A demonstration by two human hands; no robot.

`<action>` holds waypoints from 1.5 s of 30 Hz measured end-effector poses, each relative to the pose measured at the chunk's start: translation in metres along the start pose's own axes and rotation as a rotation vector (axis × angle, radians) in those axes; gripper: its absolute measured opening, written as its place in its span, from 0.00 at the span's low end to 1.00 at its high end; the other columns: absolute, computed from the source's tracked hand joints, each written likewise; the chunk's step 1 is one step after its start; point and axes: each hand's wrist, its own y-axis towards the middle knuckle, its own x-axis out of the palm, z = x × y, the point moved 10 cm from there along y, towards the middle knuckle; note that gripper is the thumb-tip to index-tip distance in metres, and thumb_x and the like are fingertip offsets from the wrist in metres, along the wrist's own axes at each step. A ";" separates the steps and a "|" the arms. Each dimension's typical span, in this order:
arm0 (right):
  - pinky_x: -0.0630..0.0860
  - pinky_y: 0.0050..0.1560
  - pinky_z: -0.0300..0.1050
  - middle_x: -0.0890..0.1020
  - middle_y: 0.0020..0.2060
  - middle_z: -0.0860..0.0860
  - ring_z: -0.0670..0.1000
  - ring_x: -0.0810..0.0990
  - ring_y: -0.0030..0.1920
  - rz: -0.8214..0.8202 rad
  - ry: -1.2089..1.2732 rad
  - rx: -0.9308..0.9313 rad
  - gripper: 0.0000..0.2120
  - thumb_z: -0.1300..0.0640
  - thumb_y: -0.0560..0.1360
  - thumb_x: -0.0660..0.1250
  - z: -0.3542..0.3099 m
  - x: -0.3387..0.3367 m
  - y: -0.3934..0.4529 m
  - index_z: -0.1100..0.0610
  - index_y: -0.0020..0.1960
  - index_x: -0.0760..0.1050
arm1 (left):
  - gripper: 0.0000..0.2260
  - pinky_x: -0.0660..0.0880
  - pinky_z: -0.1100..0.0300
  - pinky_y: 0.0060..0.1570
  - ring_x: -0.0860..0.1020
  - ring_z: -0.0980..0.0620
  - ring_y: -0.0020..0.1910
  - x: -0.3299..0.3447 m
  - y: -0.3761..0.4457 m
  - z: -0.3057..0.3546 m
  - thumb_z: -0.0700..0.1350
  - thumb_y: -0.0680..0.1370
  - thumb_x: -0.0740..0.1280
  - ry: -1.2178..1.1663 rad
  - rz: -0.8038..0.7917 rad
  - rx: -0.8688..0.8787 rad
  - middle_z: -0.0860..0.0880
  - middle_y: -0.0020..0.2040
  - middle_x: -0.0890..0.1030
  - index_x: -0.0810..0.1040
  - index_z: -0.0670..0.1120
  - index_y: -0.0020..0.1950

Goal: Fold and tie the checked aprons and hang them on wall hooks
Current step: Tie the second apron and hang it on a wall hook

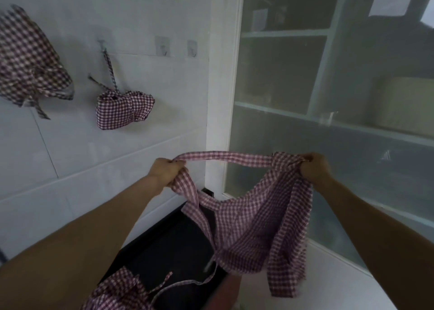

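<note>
I hold a red-and-white checked apron (253, 227) up in front of me, its body hanging loose. My left hand (165, 172) grips the neck strap (223, 156), which stretches level to my right hand (313, 166). That hand clutches the bunched top of the apron. A thin tie string (187, 284) dangles from the cloth. On the tiled wall, a tied apron bundle (123, 110) hangs by its strap from a hook (102, 45). Another bundle (30, 60) hangs at the far left. Two bare hooks (162, 48) (192, 49) sit to the right of them.
A dark counter (169, 246) lies below my hands, with another crumpled checked apron (117, 293) at its near end. A frosted glass partition (328, 98) with white frames fills the right side. A white pillar (220, 75) marks the corner.
</note>
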 end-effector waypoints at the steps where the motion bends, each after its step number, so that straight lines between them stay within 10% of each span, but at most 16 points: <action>1: 0.78 0.52 0.49 0.83 0.49 0.59 0.56 0.79 0.48 -0.077 -0.067 -0.013 0.14 0.69 0.74 0.62 0.005 0.009 0.003 0.66 0.56 0.82 | 0.12 0.76 0.61 0.38 0.79 0.49 0.40 0.014 -0.004 -0.002 0.49 0.78 0.71 0.091 -0.124 -0.066 0.47 0.41 0.81 0.80 0.40 0.48; 7: 0.79 0.46 0.45 0.78 0.53 0.51 0.49 0.78 0.48 -0.769 -0.601 0.072 0.19 0.60 0.76 0.70 0.038 0.058 -0.040 0.59 0.66 0.75 | 0.10 0.72 0.65 0.27 0.74 0.55 0.25 0.055 -0.032 0.038 0.46 0.80 0.67 -0.224 -0.445 -0.132 0.48 0.31 0.76 0.78 0.46 0.39; 14: 0.80 0.52 0.48 0.85 0.49 0.49 0.52 0.84 0.55 -1.133 0.056 -0.069 0.37 0.33 0.58 0.79 -0.063 0.120 -0.121 0.55 0.57 0.77 | 0.10 0.82 0.58 0.38 0.83 0.51 0.37 0.101 -0.030 0.071 0.46 0.82 0.66 -0.308 -0.461 -0.088 0.45 0.41 0.84 0.80 0.40 0.51; 18: 0.79 0.56 0.43 0.81 0.57 0.48 0.50 0.81 0.58 -1.238 -0.007 -0.154 0.28 0.52 0.64 0.83 -0.076 0.132 -0.146 0.51 0.60 0.75 | 0.07 0.83 0.57 0.43 0.83 0.51 0.39 0.106 -0.029 0.093 0.43 0.82 0.63 -0.425 -0.475 -0.009 0.46 0.42 0.82 0.78 0.41 0.53; 25: 0.80 0.44 0.41 0.85 0.42 0.45 0.48 0.83 0.43 -1.088 -0.084 -0.263 0.03 0.56 0.79 0.68 -0.064 0.147 -0.151 0.55 0.52 0.80 | 0.15 0.76 0.55 0.50 0.82 0.51 0.38 0.084 -0.027 0.111 0.50 0.83 0.62 -0.598 -0.436 0.047 0.47 0.41 0.83 0.82 0.41 0.53; 33: 0.65 0.21 0.34 0.73 0.23 0.48 0.45 0.69 0.21 -0.870 0.330 0.127 0.13 0.59 0.79 0.59 -0.068 0.079 -0.089 0.57 0.36 0.71 | 0.12 0.81 0.56 0.31 0.79 0.49 0.28 0.036 -0.013 0.099 0.47 0.80 0.66 -0.443 -0.215 -0.005 0.43 0.36 0.80 0.77 0.39 0.44; 40: 0.73 0.35 0.41 0.79 0.34 0.52 0.49 0.75 0.35 -0.694 -0.257 -0.223 0.15 0.58 0.63 0.82 -0.097 0.005 -0.041 0.61 0.43 0.78 | 0.10 0.73 0.63 0.24 0.71 0.54 0.20 0.017 -0.016 0.113 0.46 0.78 0.71 -0.155 -0.254 0.051 0.46 0.32 0.82 0.80 0.40 0.45; 45: 0.81 0.32 0.43 0.81 0.41 0.63 0.51 0.81 0.30 -0.319 0.163 -0.107 0.05 0.67 0.76 0.70 -0.109 -0.027 -0.012 0.65 0.51 0.76 | 0.15 0.77 0.61 0.30 0.74 0.55 0.24 0.042 -0.046 0.160 0.49 0.81 0.66 -0.576 -0.529 0.140 0.50 0.29 0.79 0.78 0.45 0.36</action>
